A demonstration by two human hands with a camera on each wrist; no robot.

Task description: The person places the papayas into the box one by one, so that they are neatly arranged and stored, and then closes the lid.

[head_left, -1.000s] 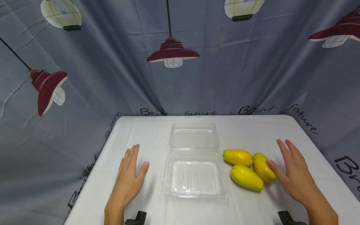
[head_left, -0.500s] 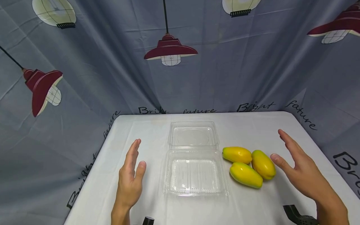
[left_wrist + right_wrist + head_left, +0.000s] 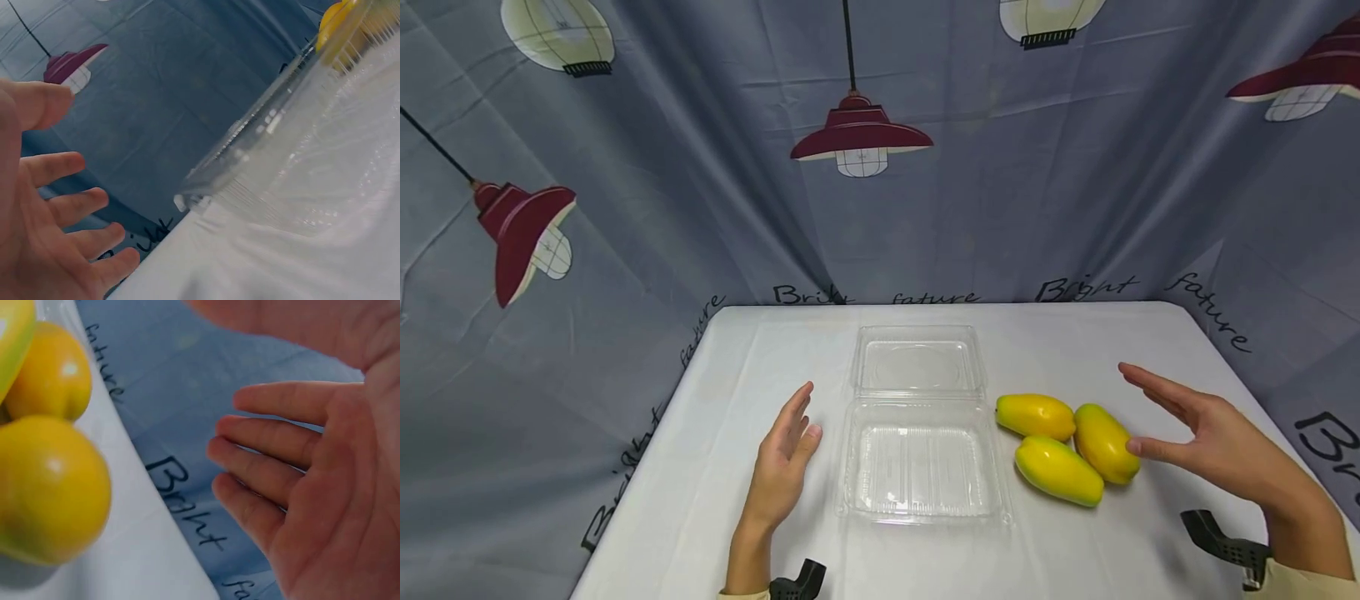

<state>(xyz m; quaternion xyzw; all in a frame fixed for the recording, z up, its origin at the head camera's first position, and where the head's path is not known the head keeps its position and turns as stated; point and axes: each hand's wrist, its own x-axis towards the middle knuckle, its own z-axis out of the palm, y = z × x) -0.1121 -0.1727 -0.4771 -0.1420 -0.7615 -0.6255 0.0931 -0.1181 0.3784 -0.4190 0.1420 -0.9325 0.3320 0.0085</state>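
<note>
A clear plastic clamshell box [image 3: 921, 471] lies with its lid [image 3: 917, 362] folded back on the white table. Three oblong yellow fruits, like mangoes, lie together to its right: one at the back [image 3: 1035, 417], one in front [image 3: 1058, 472] and one at the right [image 3: 1105, 443]. My left hand [image 3: 781, 471] hovers left of the box with its fingers extended and nothing in it. Beside the fruits is my right hand [image 3: 1217, 442], thumb and fingers spread apart, its thumb tip overlapping the right fruit in the head view. The right wrist view shows its bare palm [image 3: 337, 506].
The table [image 3: 775, 342] has a white cover. Behind it and at both sides hangs a grey-blue curtain [image 3: 970, 225] printed with red lamps and lettering. Black camera mounts [image 3: 1225, 542] sit on both wrists.
My left hand has moved right, closer to the box. My right hand has turned so its fingers point more to the left, over towards the fruits. Box and fruits stay put.
</note>
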